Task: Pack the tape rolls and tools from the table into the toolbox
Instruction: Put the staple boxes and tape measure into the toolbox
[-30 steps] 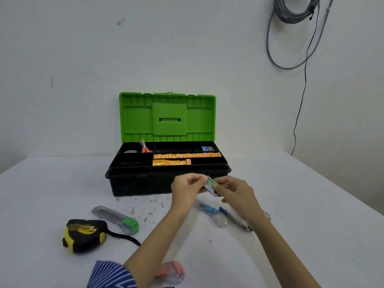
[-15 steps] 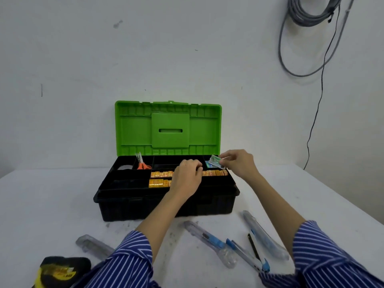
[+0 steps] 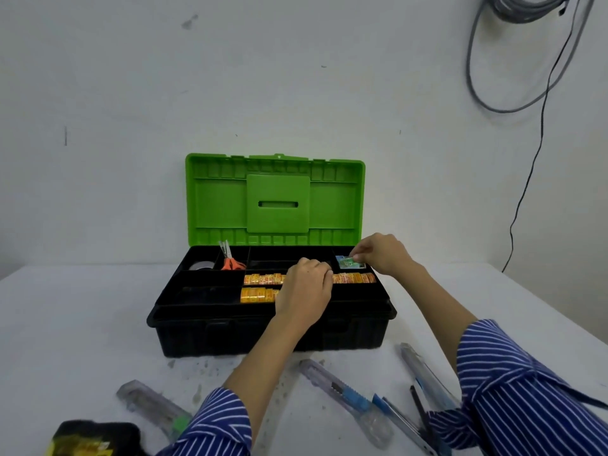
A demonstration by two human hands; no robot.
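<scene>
Right hand (image 3: 381, 255) pinches the small packet (image 3: 349, 262) by its edge; looks light and flimsy, left hand (image 3: 304, 287) curled empty.

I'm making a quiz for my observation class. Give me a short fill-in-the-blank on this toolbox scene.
1. The toolbox lid is coloured ____.
2. The scissors in the tray's back row have ____ handles.
3. The right hand pinches a small packet over the tray's back ____ corner compartment.
4. The cutter with a blue slider lies on the ____, in front of the toolbox.

Missing words: green; orange; right; table
</scene>
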